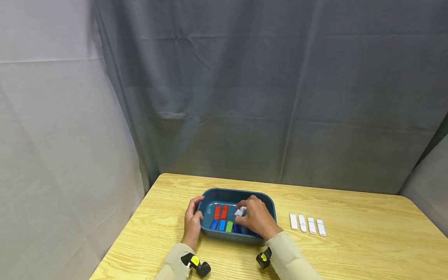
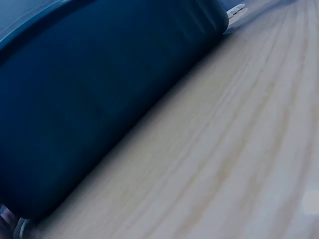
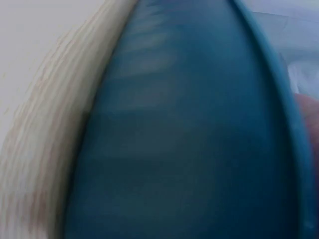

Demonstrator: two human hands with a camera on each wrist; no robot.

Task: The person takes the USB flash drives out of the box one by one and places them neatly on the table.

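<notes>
A dark blue plastic tray (image 1: 231, 236) stands on the table under both hands. At its left end my left hand (image 1: 191, 226) grips the rim, fingers and thumb at the edge. My right hand (image 1: 259, 217) reaches over the tray and pinches a white USB stick (image 1: 240, 212) between thumb and fingers. Inside lie red USB sticks (image 1: 224, 212), blue ones (image 1: 222, 225), a green one (image 1: 229, 226) and dark purple ones (image 1: 237, 228), partly hidden by the right hand. Both wrist views mostly show the tray's outer wall (image 2: 99, 94).
To the right of the tray, several white USB sticks (image 1: 302, 223) lie side by side in a row on the wooden table (image 1: 367, 237). A grey curtain (image 1: 224, 97) hangs behind the table, and a pale cloth (image 1: 59, 136) hangs at the left.
</notes>
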